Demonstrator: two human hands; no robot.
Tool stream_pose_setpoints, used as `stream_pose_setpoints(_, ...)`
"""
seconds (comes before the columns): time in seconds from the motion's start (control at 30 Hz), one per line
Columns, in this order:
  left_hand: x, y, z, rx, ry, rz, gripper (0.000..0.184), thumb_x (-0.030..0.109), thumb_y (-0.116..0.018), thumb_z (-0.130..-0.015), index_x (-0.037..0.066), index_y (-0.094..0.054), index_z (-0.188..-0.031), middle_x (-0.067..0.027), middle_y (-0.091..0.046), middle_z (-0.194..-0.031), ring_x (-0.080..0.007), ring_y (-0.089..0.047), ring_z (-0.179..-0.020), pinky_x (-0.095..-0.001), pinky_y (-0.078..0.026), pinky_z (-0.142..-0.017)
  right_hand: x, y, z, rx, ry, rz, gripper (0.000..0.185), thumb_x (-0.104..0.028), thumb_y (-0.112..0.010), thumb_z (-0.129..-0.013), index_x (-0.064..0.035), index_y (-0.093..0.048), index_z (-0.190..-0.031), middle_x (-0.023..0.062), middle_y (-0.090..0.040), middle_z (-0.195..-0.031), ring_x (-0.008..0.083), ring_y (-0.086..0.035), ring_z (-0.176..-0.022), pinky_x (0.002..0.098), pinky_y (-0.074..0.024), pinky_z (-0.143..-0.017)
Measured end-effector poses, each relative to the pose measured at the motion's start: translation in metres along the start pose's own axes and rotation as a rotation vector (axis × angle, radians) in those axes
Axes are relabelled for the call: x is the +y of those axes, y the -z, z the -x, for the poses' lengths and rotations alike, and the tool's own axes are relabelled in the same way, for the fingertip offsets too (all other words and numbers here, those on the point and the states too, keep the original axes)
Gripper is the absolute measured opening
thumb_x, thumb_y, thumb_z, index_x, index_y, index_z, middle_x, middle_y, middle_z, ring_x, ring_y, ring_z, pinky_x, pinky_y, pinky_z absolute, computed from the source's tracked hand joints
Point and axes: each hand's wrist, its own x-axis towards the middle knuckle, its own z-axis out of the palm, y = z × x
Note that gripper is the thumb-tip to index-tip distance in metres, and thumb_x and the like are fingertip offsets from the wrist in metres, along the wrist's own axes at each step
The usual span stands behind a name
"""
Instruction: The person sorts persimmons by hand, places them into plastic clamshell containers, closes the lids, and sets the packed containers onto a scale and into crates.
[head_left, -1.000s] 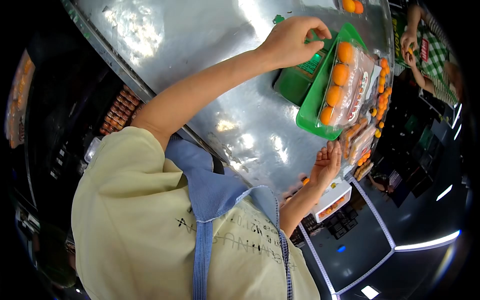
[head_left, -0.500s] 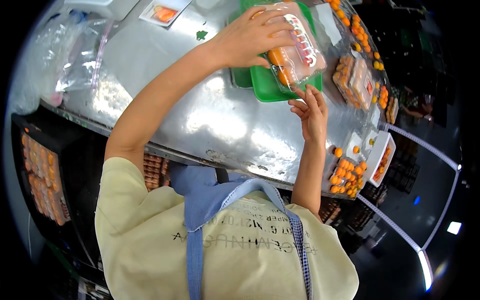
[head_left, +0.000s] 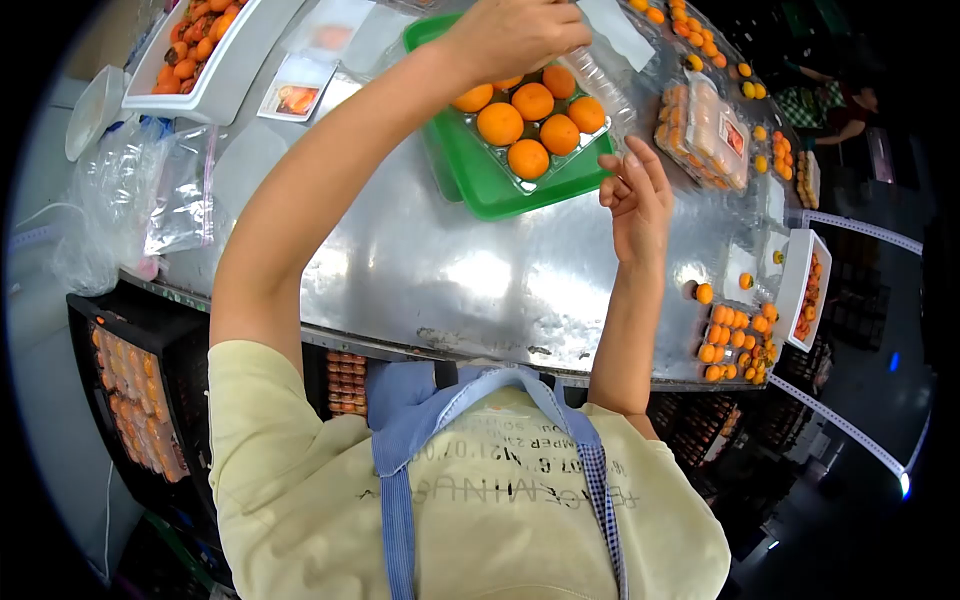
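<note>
The left hand (head_left: 515, 42) curled its fingers over the orange fruits (head_left: 500, 124), grip unclear; the right hand's (head_left: 640, 205) empty fingers spread loosely.

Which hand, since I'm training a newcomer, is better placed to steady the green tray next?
Right, probably: the right hand looks empty, its fingers by the right edge of the green tray, while the left hand is over toward the far side, near the orange fruits.

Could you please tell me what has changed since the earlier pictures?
On the fruit pack, the clear lid has swung open to the right, baring the orange fruits; the left hand has moved to its far side, grip unclear. The green tray remains underneath.
</note>
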Motion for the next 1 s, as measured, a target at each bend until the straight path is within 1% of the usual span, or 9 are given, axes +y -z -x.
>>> stream_pose_setpoints(0.1, -0.009, -0.013, -0.028, -0.007, 0.001, 0.005, 0.008, 0.02, -0.063, -0.074, 0.013, -0.06, -0.074, 0.0002, -0.058, -0.076, -0.0176, -0.052, -0.08, -0.0326, -0.039, -0.072, 0.013, 0.018, -0.001, 0.084, -0.016, 0.106, 0.028, -0.014, -0.06, -0.088, 0.0009, -0.054, -0.111, 0.0108, -0.066, -0.084, 0.0102, -0.057, -0.062, 0.0212, -0.0441, -0.057)
stream_pose_setpoints(0.3, -0.028, -0.031, -0.07, -0.137, 0.016, 0.08, 0.011, 0.022, -0.065, -0.073, 0.012, -0.066, -0.068, -0.0049, -0.062, -0.07, -0.0234, -0.058, -0.076, -0.0363, -0.043, -0.069, 0.032, 0.017, 0.002, -0.07, 0.06, 0.44, 0.023, -0.009, -0.066, -0.083, -0.0019, -0.06, -0.104, 0.0043, -0.064, -0.086, 0.0061, -0.051, -0.063, 0.0213, -0.0417, -0.058)
stream_pose_setpoints(0.37, -0.033, -0.031, -0.08, -0.228, 0.057, 0.151, 0.011, 0.021, -0.065, -0.073, 0.011, -0.067, -0.069, -0.0072, -0.064, -0.07, -0.0263, -0.06, -0.075, -0.0388, -0.045, -0.068, 0.036, 0.01, -0.001, -0.119, 0.143, 0.572, 0.025, -0.009, -0.069, -0.079, -0.0042, -0.062, -0.102, 0.0021, -0.063, -0.086, 0.0062, -0.05, -0.058, 0.0206, -0.041, -0.055)
stream_pose_setpoints(0.43, -0.036, -0.031, -0.085, -0.245, 0.057, 0.193, 0.01, 0.021, -0.065, -0.073, 0.011, -0.068, -0.071, -0.0082, -0.064, -0.071, -0.0279, -0.06, -0.075, -0.04, -0.046, -0.068, 0.033, 0.001, -0.006, -0.164, 0.22, 0.737, 0.027, -0.009, -0.07, -0.077, -0.005, -0.062, -0.103, 0.0014, -0.063, -0.085, 0.0067, -0.049, -0.057, 0.0206, -0.0404, -0.053)
stream_pose_setpoints(0.47, -0.037, -0.031, -0.086, -0.251, 0.056, 0.21, 0.01, 0.021, -0.064, -0.074, 0.011, -0.068, -0.072, -0.0087, -0.064, -0.071, -0.0288, -0.061, -0.075, -0.0407, -0.046, -0.068, 0.032, -0.003, -0.009, -0.184, 0.258, 0.798, 0.03, -0.012, -0.071, -0.075, -0.0062, -0.062, -0.103, 0.0023, -0.063, -0.085, 0.0105, -0.05, -0.054, 0.0236, -0.0418, -0.05)
stream_pose_setpoints(0.57, -0.037, -0.026, -0.09, -0.335, 0.076, 0.216, 0.011, 0.021, -0.064, -0.074, 0.011, -0.068, -0.073, -0.0087, -0.064, -0.072, -0.0285, -0.06, -0.075, -0.0403, -0.046, -0.069, 0.026, -0.017, -0.014, -0.216, 0.368, 0.98, 0.031, -0.015, -0.072, -0.074, -0.0075, -0.062, -0.103, 0.004, -0.062, -0.086, 0.0162, -0.054, -0.056, 0.028, -0.045, -0.053)
stream_pose_setpoints(0.6, -0.037, -0.025, -0.09, -0.323, 0.073, 0.221, 0.011, 0.021, -0.064, -0.074, 0.01, -0.068, -0.072, -0.0088, -0.064, -0.071, -0.0285, -0.06, -0.075, -0.0403, -0.046, -0.069, 0.026, -0.019, -0.015, -0.231, 0.401, 1.02, 0.035, -0.018, -0.073, -0.072, -0.0072, -0.062, -0.103, 0.0062, -0.062, -0.09, 0.0226, -0.058, -0.063, 0.0326, -0.0482, -0.058)
stream_pose_setpoints(0.73, -0.037, -0.027, -0.086, -0.266, 0.049, 0.226, 0.012, 0.02, -0.064, -0.074, 0.01, -0.068, -0.071, -0.0094, -0.064, -0.07, -0.0284, -0.06, -0.074, -0.0401, -0.046, -0.068, 0.025, -0.029, -0.019, -0.249, 0.482, 1.077, 0.04, -0.022, -0.075, -0.069, -0.0064, -0.062, -0.104, 0.0077, -0.06, -0.094, 0.0271, -0.061, -0.077, 0.0356, -0.0499, -0.066)
stream_pose_setpoints(1.0, -0.034, -0.026, -0.092, -0.349, 0.078, 0.179, 0.012, 0.02, -0.064, -0.074, 0.009, -0.068, -0.07, -0.0102, -0.064, -0.071, -0.0283, -0.06, -0.074, -0.0396, -0.046, -0.068, 0.027, -0.034, -0.02, -0.207, 0.566, 1.18, 0.043, -0.024, -0.077, -0.066, -0.0051, -0.063, -0.103, 0.0085, -0.058, -0.09, 0.0277, -0.061, -0.073, 0.0359, -0.0495, -0.063)
